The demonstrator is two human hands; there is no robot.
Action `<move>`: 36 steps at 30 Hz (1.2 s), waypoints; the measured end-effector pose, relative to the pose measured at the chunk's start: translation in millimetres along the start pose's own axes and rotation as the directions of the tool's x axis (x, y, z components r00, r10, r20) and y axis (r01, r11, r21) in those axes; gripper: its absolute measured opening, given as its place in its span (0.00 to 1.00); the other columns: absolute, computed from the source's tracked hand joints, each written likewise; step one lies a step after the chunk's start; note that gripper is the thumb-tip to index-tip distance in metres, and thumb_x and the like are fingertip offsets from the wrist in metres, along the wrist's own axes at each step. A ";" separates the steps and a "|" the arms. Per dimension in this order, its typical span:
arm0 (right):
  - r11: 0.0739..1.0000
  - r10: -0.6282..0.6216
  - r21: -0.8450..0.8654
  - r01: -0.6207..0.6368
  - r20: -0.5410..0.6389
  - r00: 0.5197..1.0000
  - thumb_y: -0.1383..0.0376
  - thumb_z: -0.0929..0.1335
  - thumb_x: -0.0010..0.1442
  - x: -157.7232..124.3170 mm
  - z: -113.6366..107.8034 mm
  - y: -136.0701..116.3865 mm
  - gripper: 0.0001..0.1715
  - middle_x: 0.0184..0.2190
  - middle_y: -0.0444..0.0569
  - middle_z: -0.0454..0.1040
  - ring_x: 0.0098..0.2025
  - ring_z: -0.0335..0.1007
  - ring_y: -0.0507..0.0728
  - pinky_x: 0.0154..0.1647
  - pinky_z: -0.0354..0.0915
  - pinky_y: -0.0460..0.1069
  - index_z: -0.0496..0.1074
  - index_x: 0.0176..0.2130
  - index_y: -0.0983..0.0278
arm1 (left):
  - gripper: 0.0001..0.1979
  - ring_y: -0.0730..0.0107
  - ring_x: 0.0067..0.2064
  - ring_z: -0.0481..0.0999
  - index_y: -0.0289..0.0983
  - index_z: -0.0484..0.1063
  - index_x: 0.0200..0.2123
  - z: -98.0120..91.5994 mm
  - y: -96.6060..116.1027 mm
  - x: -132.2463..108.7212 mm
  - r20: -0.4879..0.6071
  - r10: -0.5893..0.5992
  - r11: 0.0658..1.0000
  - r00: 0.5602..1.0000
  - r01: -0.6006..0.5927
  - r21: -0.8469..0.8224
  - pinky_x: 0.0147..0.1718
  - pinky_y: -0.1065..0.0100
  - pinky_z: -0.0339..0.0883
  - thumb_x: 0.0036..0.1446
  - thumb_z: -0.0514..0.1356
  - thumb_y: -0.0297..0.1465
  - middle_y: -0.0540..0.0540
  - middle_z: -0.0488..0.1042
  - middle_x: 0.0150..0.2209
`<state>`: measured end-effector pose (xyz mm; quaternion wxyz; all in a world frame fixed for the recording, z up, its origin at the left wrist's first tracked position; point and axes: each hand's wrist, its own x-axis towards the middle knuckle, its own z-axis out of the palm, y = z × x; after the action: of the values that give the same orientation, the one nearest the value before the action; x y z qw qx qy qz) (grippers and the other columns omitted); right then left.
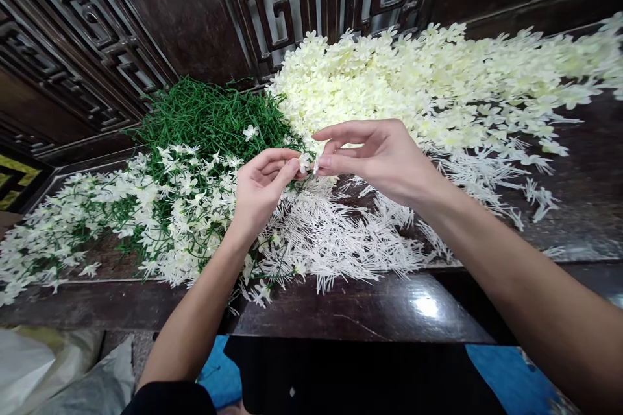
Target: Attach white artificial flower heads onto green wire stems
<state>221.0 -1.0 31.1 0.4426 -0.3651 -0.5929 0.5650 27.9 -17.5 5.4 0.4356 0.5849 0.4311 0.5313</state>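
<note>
My left hand (265, 185) pinches a small white artificial flower (304, 162) between thumb and fingers. My right hand (377, 155) meets it from the right, thumb and forefinger closed on a thin white stamen piece (315, 164) touching the flower. Both hands hover above a scattered heap of white stamen pieces (335, 240) on the dark wooden table (370, 311).
A big pile of cream flower heads (438, 84) fills the back right. A tangle of green stems (214, 117) lies at the back left, with assembled flowers on stems (146, 207) spread to the left. Carved dark wood panels (272, 6) rise behind. White bags (53, 369) lie below left.
</note>
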 end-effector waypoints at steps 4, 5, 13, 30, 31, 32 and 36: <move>0.996 -0.077 -0.044 0.075 -0.043 0.996 0.62 0.78 0.50 -1.6 5.2 0.6 0.10 0.35 0.49 0.81 0.36 0.79 0.59 0.45 0.77 0.59 0.81 0.35 0.61 | 0.06 0.73 0.32 0.80 0.38 0.78 0.37 0.4 1.0 -0.1 0.021 -0.003 1.000 1.000 0.003 -0.006 0.37 0.70 0.77 0.54 0.67 0.31 0.48 0.81 0.31; 0.994 -0.095 -0.067 0.091 -0.054 0.994 0.62 0.77 0.51 -2.0 6.5 0.7 0.08 0.35 0.49 0.80 0.35 0.79 0.59 0.45 0.77 0.59 0.81 0.34 0.61 | 0.06 0.73 0.32 0.80 0.39 0.78 0.36 0.5 0.8 -0.1 0.024 0.000 1.000 1.000 0.000 -0.007 0.36 0.70 0.77 0.54 0.67 0.31 0.48 0.81 0.31; 0.924 -0.310 -0.280 0.259 -0.154 0.938 0.65 0.73 0.57 -4.0 16.5 9.8 0.02 0.35 0.47 0.80 0.38 0.77 0.58 0.45 0.75 0.58 0.80 0.34 0.60 | 0.09 0.70 0.32 0.81 0.39 0.77 0.36 0.6 -1.1 -0.7 0.079 -0.076 0.996 0.994 0.079 -0.036 0.37 0.67 0.78 0.53 0.68 0.35 0.47 0.80 0.30; 0.831 -0.401 -0.399 0.387 0.053 0.915 0.68 0.71 0.58 -2.7 12.9 19.8 0.09 0.31 0.45 0.81 0.35 0.77 0.58 0.39 0.72 0.57 0.81 0.31 0.55 | 0.07 0.71 0.35 0.80 0.41 0.80 0.35 -3.8 -2.2 0.9 0.077 -0.057 0.998 0.995 0.059 -0.031 0.40 0.66 0.78 0.51 0.70 0.33 0.47 0.81 0.35; 0.833 -0.400 -0.395 0.387 0.052 0.915 0.68 0.71 0.58 -2.8 12.7 20.0 0.09 0.31 0.45 0.81 0.35 0.77 0.57 0.39 0.73 0.56 0.81 0.31 0.55 | 0.06 0.72 0.35 0.80 0.41 0.80 0.35 -4.4 -2.6 1.0 0.085 -0.048 0.999 0.995 0.050 -0.019 0.40 0.67 0.77 0.51 0.70 0.32 0.47 0.81 0.35; 0.835 -0.396 -0.395 0.383 0.052 0.917 0.68 0.71 0.58 -2.9 12.4 19.9 0.09 0.32 0.45 0.81 0.35 0.77 0.57 0.39 0.73 0.56 0.82 0.31 0.55 | 0.06 0.72 0.35 0.79 0.41 0.80 0.35 -5.0 -3.1 1.1 0.088 -0.040 0.999 0.995 0.040 -0.004 0.40 0.68 0.77 0.52 0.69 0.32 0.47 0.81 0.35; 0.857 -0.335 -0.390 0.336 0.072 0.939 0.65 0.72 0.57 -3.2 11.4 17.2 0.05 0.33 0.47 0.82 0.35 0.77 0.58 0.37 0.74 0.56 0.82 0.33 0.58 | 0.05 0.71 0.35 0.79 0.41 0.80 0.35 -6.5 -5.8 1.7 0.074 -0.034 0.999 0.997 0.032 0.028 0.39 0.67 0.77 0.52 0.69 0.33 0.47 0.81 0.35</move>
<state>210.2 -6.3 14.0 0.4505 -0.3375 -0.7498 0.3478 21.3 -14.0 0.6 0.4523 0.6028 0.4313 0.4960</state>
